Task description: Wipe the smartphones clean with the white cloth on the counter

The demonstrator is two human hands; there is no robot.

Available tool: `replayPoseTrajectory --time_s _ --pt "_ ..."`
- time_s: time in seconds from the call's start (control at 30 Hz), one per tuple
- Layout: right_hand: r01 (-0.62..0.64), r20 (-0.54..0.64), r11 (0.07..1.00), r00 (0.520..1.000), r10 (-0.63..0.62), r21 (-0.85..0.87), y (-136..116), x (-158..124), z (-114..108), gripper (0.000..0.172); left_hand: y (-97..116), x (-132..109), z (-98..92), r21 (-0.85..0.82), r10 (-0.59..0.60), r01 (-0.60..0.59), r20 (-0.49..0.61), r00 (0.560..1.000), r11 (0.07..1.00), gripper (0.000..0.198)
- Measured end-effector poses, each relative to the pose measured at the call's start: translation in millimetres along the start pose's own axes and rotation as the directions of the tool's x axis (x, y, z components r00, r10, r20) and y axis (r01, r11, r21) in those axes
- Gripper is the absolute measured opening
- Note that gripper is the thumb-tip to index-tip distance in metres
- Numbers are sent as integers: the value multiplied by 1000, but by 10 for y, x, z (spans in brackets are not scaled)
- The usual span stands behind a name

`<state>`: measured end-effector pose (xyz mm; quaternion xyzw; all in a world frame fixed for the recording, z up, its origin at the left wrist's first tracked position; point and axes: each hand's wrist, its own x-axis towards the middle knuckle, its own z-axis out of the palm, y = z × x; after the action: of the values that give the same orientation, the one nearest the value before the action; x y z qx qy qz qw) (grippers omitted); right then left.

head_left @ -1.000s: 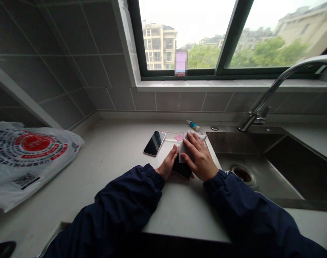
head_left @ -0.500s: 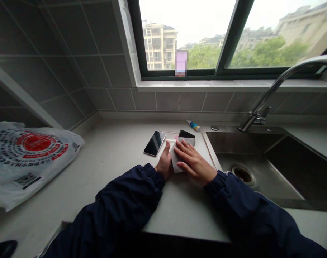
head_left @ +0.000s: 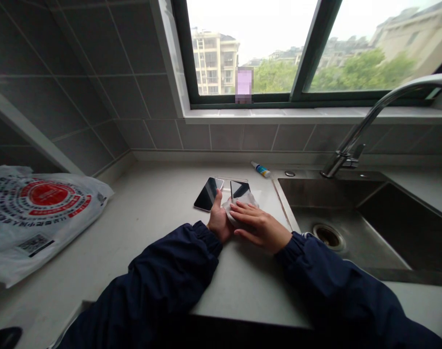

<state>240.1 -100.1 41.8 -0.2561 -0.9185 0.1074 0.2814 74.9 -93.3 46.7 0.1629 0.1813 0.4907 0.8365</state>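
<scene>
My left hand (head_left: 220, 222) is closed around the edge of a dark, glossy phone (head_left: 240, 188), thumb pointing up along its left side. Most of that phone's lower part is hidden. Across its face lies a crumpled whitish wipe (head_left: 249, 198), pressed down by my right hand (head_left: 262, 225), whose fingers are fairly straight and side by side. Just left of my left thumb, another phone (head_left: 208, 194) with a black screen and pale rim rests face up on the counter (head_left: 163, 208). Behind the held phone lies a thin, clear, flat piece (head_left: 239, 180), partly covered.
A small white-and-blue tube (head_left: 260, 169) lies near the back wall. To the right are a steel sink (head_left: 290, 194) and a curved tap (head_left: 355, 128). A printed white plastic bag (head_left: 46, 213) takes up the left. A window (head_left: 243, 104) is above the counter.
The wipe has slid down and left over the phone under my right hand and is more bunched. The held phone has turned, and more of its screen shows.
</scene>
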Motion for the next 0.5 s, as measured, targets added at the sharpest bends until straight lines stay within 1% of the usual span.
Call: replayPoseTrajectory --time_s 0.17,0.27,0.4,0.5 --pt "72 -134 997 989 -71 8 59 -3 40 34 2 31 -47 -5 50 -50 14 999 999 86" --pt "97 -184 994 979 -88 41 61 -3 46 31 2 43 -60 11 55 -55 27 998 998 89" --pt "69 -188 996 980 -57 61 -29 1 2 29 3 33 -28 13 70 -70 25 997 997 91" --pt "43 -148 996 989 -30 82 -101 12 -43 28 11 10 13 -4 60 -60 -11 998 998 90"
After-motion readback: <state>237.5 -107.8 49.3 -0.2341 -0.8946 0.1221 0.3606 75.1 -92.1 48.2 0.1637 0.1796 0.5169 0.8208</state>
